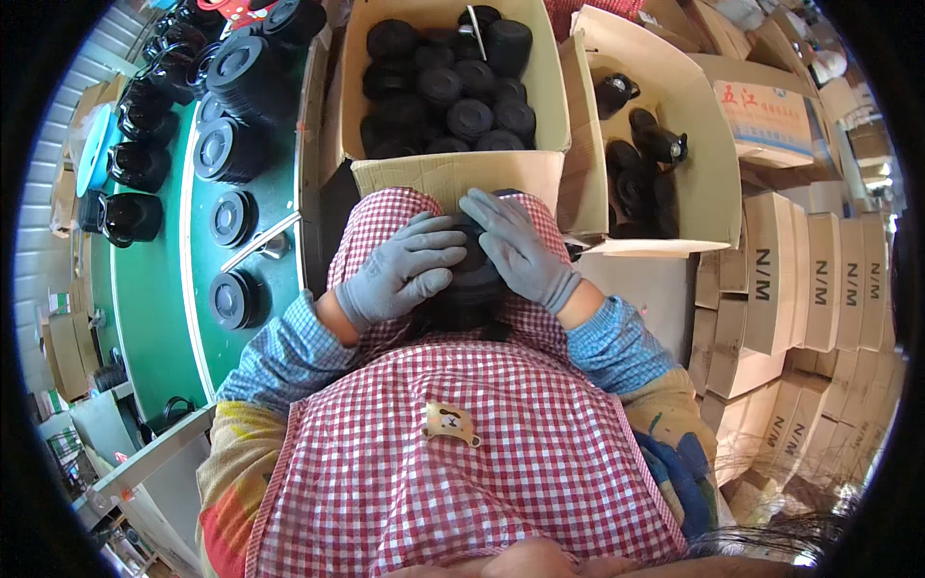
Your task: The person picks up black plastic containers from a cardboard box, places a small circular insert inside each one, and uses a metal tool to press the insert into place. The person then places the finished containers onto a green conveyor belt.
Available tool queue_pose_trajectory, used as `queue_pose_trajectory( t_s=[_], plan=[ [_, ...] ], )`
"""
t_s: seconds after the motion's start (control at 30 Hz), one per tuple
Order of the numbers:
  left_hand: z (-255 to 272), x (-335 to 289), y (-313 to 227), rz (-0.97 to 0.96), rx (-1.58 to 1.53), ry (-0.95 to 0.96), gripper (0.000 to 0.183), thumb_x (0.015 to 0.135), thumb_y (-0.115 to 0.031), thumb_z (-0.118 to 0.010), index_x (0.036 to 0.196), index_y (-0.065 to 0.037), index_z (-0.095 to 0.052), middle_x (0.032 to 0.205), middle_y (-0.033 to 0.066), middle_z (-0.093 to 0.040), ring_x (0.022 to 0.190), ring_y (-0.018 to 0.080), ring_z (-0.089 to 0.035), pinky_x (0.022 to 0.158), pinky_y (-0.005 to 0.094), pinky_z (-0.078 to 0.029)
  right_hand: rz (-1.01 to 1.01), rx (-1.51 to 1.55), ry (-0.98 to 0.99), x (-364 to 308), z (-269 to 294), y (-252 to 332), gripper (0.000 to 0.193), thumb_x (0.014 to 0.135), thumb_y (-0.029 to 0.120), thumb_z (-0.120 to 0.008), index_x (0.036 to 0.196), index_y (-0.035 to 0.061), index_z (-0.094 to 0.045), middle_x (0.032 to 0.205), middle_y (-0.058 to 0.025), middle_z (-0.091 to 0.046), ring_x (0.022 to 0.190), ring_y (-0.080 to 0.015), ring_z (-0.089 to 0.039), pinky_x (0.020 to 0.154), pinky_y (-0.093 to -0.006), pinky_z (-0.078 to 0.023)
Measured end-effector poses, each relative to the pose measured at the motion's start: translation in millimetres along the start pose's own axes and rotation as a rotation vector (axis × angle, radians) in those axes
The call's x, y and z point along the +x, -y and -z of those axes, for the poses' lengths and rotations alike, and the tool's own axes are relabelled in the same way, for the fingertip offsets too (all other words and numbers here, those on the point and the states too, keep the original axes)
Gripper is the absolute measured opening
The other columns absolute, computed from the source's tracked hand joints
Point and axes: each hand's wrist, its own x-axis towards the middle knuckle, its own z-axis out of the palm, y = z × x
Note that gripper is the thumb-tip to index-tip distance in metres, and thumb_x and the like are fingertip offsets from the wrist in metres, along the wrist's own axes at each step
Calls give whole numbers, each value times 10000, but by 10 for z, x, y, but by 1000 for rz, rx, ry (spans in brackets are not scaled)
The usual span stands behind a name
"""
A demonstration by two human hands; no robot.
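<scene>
**Rests left hand point(403, 270) and right hand point(520, 252) on black round piece point(474, 281)**

In the head view, wears grey gloves and a red-and-white checked apron point(453, 491). Has the black round piece in the lap, between the two hands and partly hidden by them. Lays the left hand over its left side, with fingers outstretched to the right and thumb apart. Angles the right hand over its far right side, with fingers straight and unclenched. Cannot tell how firmly.

Faces a cardboard box point(458, 178) just beyond the knees, filled with dark round pieces point(470, 118) and a white stick point(477, 34). To its right, has a second box point(708, 217) with glossy black items point(660, 144) inside. At left, sits beside a green table point(154, 308) bearing stacked black discs point(229, 149), a pale bar point(255, 246) and, farther left, glossy black jugs point(132, 220). At far right, has stacked cartons point(769, 275).
</scene>
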Motion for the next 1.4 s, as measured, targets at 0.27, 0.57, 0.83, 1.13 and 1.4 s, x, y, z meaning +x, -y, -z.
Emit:
queue_pose_trajectory(
  t_s=[0.27, 0.57, 0.83, 1.13, 1.4],
  plan=[
    [-108, -29, 115, -50, -106, -73, 356, 1007, -293, -582, 1192, -13, -701, 1303, 199, -642, 1311, 420, -524, 1152, 520, -359, -85, 36, 52, 18, -13, 0, 462, 1037, 217, -508, 1477, 75, -511, 1477, -166, -530, 1395, -349, -461, 1208, -483, -259],
    [119, -13, 336, 18, -265, -118, 343, 1063, -206, -476, 1257, 2, -668, 1361, 192, -611, 1367, 350, -499, 1168, 465, -355, 41, -4, -26, 207, 417, 273, 558, 1062, 359, -464, 1498, 11, -437, 1480, -249, -480, 1389, -432, -428, 1175, -482, -317],
    [-244, -46, 142, 248, -355, -310, 388, 1073, -154, -450, 1395, 38, -551, 1457, 221, -543, 1362, 329, -527, 1145, 370, -404, 57, -82, 2, 78, 156, 108, 475, 1018, 303, -491, 1423, 74, -583, 1474, -179, -536, 1400, -390, -447, 1204, -513, -262],
    [-138, -134, 308, 221, -259, -161, 463, 1063, -248, -429, 1405, 44, -543, 1457, 239, -541, 1356, 350, -531, 1158, 399, -378, -119, 211, -17, -36, -28, 158, 421, 1032, 203, -526, 1401, 8, -581, 1446, -219, -550, 1374, -366, -486, 1163, -430, -364],
    [235, 187, 354, 350, -332, 8, 407, 1082, -214, -467, 1397, 30, -552, 1352, 185, -608, 1286, 279, -563, 1131, 388, -408, -27, 139, 117, 115, 378, 87, 670, 1031, 466, -487, 1513, 4, -430, 1535, -247, -433, 1435, -407, -387, 1204, -482, -275]
  ],
)
